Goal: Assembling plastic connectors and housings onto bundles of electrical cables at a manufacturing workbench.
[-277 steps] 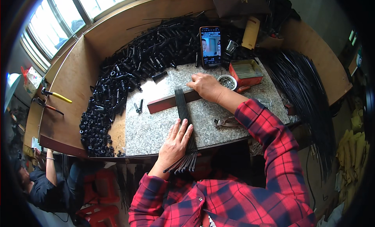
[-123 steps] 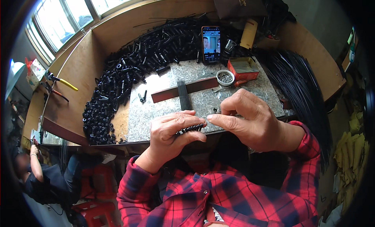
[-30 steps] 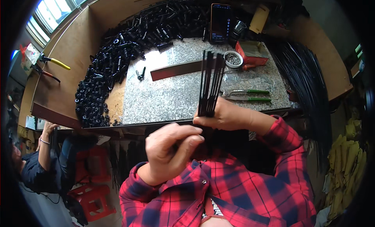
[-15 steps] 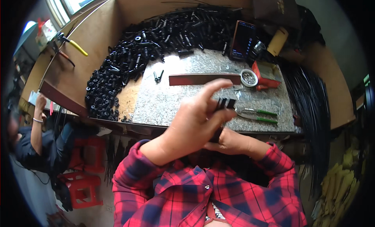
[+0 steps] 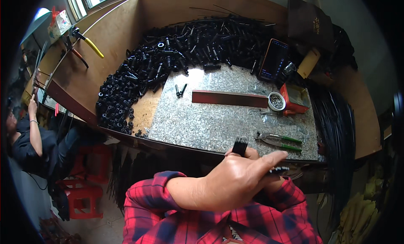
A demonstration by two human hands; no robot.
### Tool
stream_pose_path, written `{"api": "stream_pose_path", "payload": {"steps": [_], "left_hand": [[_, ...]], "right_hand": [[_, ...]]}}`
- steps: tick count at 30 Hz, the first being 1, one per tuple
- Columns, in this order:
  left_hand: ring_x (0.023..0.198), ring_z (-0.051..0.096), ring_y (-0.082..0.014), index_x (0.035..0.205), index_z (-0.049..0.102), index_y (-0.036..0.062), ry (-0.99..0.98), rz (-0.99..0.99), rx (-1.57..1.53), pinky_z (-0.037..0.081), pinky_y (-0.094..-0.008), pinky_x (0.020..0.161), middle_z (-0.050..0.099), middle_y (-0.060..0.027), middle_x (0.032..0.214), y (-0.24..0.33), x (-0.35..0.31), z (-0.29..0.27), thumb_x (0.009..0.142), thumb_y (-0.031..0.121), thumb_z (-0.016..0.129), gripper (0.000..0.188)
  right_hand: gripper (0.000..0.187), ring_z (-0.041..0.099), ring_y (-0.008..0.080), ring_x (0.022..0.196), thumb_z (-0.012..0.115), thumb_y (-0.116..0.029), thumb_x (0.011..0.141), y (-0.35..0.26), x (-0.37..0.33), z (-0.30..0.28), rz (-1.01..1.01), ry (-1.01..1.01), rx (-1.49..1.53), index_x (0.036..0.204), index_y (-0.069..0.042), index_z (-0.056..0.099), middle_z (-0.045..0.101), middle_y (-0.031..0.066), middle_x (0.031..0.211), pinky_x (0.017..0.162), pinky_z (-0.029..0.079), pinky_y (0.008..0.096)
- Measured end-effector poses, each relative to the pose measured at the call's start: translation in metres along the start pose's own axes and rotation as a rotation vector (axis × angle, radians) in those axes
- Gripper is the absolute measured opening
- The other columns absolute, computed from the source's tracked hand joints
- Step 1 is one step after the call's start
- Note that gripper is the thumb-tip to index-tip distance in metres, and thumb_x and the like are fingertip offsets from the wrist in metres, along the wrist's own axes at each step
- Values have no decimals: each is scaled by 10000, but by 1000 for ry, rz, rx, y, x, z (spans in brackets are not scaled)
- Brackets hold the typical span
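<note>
My left hand (image 5: 231,181) lies across my right hand, its index finger stretched out to the right. A bundle of thin black slats (image 5: 240,146) stands up between fingertips at the bench's front edge. Another dark end with pale tips (image 5: 279,170) shows below the left index finger; whether it belongs to the same bundle is hidden. Of my right hand (image 5: 251,152), mostly covered by the left, a few fingers appear closed around the slats. Green-handled pliers (image 5: 280,139) lie on the speckled stone slab (image 5: 219,124) just beyond.
A dark red bar (image 5: 229,98), a white cup of small metal bits (image 5: 276,102) and a red box (image 5: 294,101) lie on the slab. Black parts (image 5: 189,44) heap behind; a phone (image 5: 272,61) leans there. Long black strips (image 5: 336,126) hang at right. A co-worker (image 5: 35,139) sits left.
My hands have come down and nearer to me, off the slab. The left hand, its fingers raised and curved before, now lies over the right. The view has shifted slightly.
</note>
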State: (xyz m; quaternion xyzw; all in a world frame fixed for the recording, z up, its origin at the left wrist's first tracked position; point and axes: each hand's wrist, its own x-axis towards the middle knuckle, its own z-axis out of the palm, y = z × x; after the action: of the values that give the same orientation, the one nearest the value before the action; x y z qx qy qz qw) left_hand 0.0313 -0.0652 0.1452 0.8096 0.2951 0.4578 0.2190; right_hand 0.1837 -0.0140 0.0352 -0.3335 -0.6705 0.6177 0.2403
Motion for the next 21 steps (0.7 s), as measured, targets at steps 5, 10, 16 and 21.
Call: {"api": "stream_pose_path", "payload": {"steps": [5,10,16,21], "left_hand": [[765,674,-206,1357,295,-96,34,128,-232,528,-278,632,634,-140,1123,-9,-11,-2,638,508,740,1040],[848,630,-153,1246,454,-33,261,-218,-114,496,-276,764,663,-125,972,-67,-11,-38,891,139,581,415],[873,596,-366,1046,605,-4,345,-545,732,473,-405,811,604,-189,999,-244,-39,-113,831,130,623,254],[940,592,-384,1094,586,15,299,-641,883,468,-438,815,639,-215,970,-298,-34,-126,821,112,601,290]], "right_hand": [[192,623,122,754,643,-219,875,5,3,15,152,220,42,908,-42,579,660,75,818,655,498,272],[232,615,120,706,534,-236,952,9,1,16,-153,306,-48,898,-14,571,653,49,739,662,471,270],[228,596,115,731,489,-190,972,6,-2,23,-173,281,-49,852,-16,576,641,40,765,704,464,260],[216,605,116,741,518,-193,959,6,-7,23,-120,303,-41,852,-21,593,647,39,775,703,463,260]]}}
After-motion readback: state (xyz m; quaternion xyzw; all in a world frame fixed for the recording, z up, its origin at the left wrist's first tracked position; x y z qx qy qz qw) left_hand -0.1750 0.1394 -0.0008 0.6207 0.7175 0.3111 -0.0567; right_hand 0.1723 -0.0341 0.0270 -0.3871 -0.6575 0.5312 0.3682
